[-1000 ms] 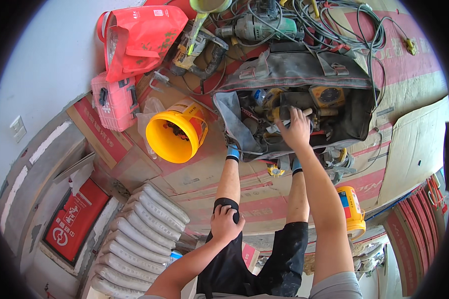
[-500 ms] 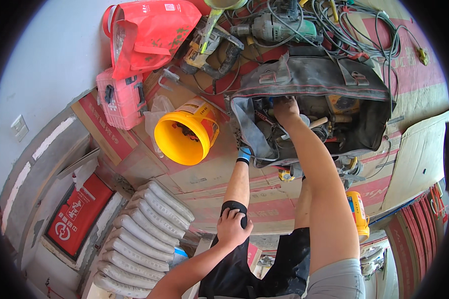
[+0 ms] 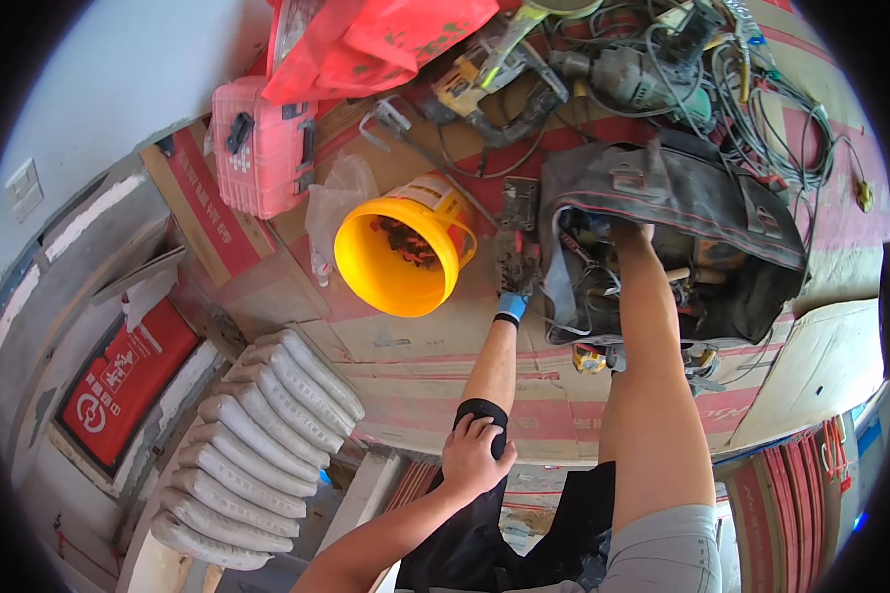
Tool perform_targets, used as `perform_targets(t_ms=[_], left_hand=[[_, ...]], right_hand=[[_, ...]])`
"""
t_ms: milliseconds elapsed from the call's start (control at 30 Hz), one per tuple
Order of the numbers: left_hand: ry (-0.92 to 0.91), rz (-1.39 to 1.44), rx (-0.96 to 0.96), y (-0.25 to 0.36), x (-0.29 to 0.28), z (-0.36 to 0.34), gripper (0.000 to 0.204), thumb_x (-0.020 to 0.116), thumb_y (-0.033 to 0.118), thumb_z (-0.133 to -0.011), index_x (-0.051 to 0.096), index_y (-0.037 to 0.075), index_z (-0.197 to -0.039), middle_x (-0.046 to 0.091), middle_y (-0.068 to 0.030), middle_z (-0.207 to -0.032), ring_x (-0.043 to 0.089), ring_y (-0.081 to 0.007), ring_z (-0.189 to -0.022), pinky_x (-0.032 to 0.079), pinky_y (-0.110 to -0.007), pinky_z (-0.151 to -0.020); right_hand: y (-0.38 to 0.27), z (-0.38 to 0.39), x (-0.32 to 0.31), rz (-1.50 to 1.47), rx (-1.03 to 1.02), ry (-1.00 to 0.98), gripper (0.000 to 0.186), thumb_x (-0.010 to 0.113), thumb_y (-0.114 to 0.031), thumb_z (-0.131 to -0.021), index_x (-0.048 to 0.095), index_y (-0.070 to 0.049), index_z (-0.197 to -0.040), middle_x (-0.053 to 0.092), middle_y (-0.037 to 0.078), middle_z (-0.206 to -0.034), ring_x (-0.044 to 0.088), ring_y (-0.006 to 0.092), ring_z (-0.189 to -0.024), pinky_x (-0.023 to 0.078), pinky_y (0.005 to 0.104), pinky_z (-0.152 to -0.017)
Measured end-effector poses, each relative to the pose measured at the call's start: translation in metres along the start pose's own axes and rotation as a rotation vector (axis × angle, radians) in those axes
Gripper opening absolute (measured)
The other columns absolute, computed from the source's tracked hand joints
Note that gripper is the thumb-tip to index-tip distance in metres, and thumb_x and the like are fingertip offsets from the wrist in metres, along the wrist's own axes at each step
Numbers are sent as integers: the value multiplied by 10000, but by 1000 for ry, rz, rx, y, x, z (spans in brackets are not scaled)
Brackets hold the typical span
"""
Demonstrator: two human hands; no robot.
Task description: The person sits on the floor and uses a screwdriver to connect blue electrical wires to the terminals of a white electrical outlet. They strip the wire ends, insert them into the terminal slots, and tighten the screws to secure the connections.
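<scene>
My left hand (image 3: pixel 477 457) rests on my left knee, over the black cuff (image 3: pixel 486 411) there, with its fingers spread and nothing held. My right arm reaches into an open dark grey tool bag (image 3: pixel 707 198). Inside the bag, near its left end, my right hand (image 3: pixel 630 231) is mostly hidden by the forearm and the bag's flap, so its fingers do not show. Wooden handles (image 3: pixel 676 275), cables and other tools lie jumbled around it. My left foot, in a blue sock (image 3: pixel 512 304), stands just left of the bag.
Left of the bag stands a yellow bucket (image 3: pixel 391 296) with dark bits inside. Beyond are a pink plastic case (image 3: pixel 259 153), a red bag (image 3: pixel 376 44), a yellow power tool (image 3: pixel 460 89), a green drill (image 3: pixel 643 79) and coiled cables (image 3: pixel 811 133). Stacked white sacks (image 3: pixel 257 435) lie lower left.
The view has shifted, so the tool bag and bucket appear farther right. My right hand is now more hidden under the bag's flap. My left hand stays on the knee.
</scene>
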State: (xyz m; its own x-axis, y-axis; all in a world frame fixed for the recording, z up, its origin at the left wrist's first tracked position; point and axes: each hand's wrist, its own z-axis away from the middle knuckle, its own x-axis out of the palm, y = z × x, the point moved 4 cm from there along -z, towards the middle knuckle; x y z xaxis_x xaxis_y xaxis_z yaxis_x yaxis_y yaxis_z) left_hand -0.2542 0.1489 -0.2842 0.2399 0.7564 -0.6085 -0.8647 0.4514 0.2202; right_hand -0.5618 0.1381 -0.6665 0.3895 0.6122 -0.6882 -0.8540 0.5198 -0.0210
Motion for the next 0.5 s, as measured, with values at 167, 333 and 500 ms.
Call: perform_targets(t_ms=[167, 333, 500], left_hand=[[-17, 53, 3, -2, 4, -1, 289, 732, 305, -747, 691, 77, -921, 674, -89, -1084, 591, -385, -1117, 524, -477, -848], [-34, 79, -43, 2, 1, 0, 300, 730, 310, -749, 698, 77, -937, 667, -98, -1111, 579, -392, -1130, 506, -497, -891], [-57, 124, -66, 10, 1, -2, 325, 709, 349, -768, 699, 76, -945, 662, -100, -1122, 558, -389, -1163, 485, -498, -934]], right_hand=[[14, 5, -3, 0, -14, 31, 564, 525, -244, -942, 389, -70, -1461, 413, 180, -1493, 398, 324, -1380, 304, 411, -1144], [11, 14, -7, -12, -89, 30, 543, 542, -270, -932, 429, -65, -1423, 451, 181, -1456, 439, 331, -1340, 344, 418, -1109], [20, 23, -4, 12, -181, 16, 527, 558, -295, -923, 469, -59, -1385, 489, 182, -1418, 481, 338, -1300, 384, 425, -1074]])
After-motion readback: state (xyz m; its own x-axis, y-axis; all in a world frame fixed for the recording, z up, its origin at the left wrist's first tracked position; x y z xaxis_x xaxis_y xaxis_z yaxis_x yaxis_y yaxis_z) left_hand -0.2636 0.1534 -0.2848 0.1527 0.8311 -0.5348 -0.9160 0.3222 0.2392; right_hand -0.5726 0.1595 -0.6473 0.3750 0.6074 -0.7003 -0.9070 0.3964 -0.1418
